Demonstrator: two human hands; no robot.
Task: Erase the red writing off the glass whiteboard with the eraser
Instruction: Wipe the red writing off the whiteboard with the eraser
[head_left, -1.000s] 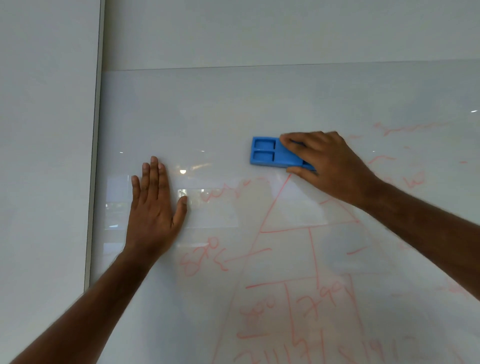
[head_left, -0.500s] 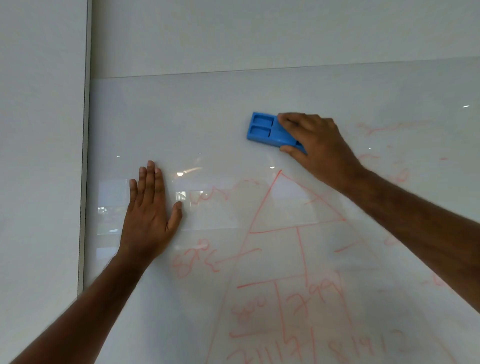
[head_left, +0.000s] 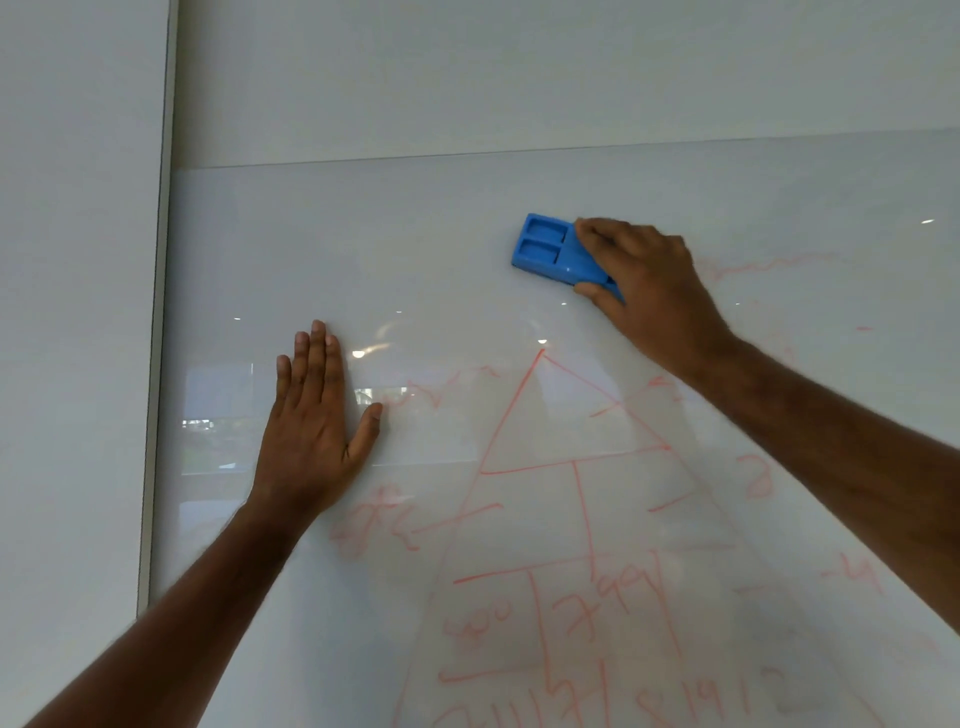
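Observation:
The glass whiteboard (head_left: 322, 239) fills most of the view. Red writing (head_left: 545, 462) covers its lower middle and right: a triangle split into boxes, scribbled words and numbers. My right hand (head_left: 649, 291) grips a blue eraser (head_left: 550, 249) and presses it flat against the glass, above the triangle's tip. Its fingers cover the eraser's right end. My left hand (head_left: 311, 431) lies flat on the board with fingers together, left of the triangle, holding nothing. Faint red smears (head_left: 769, 265) run to the right of the eraser.
A metal frame strip (head_left: 158, 364) borders the board on the left, with plain wall (head_left: 78, 260) beyond it. The board's top edge (head_left: 519, 153) runs above the eraser. Ceiling lights and a window reflect in the glass near my left hand.
My right hand has slid the eraser upward on the board, from beside the triangle's tip to well above it. My left hand has stayed flat in the same place.

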